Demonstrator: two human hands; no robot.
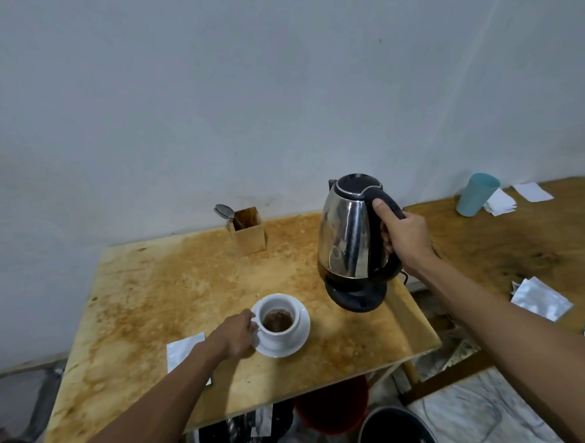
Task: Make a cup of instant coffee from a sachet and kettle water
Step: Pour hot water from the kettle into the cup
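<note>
on the stained counter [147, 292] a sachet [181, 351] lies flat at the left, partly under the left forearm. the left hand [237, 332] pinches the handle of a white cup [278, 318] with brown powder inside, standing on a saucer [301, 333]. behind, a spoon [226, 213] stands in a wooden box [250, 236]. the right hand [402, 237] grips the kettle [348, 232] handle, kettle just above its base [357, 298].

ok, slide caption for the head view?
Right hand grips kettle; left hand steadies cup of dry coffee powder.
</note>
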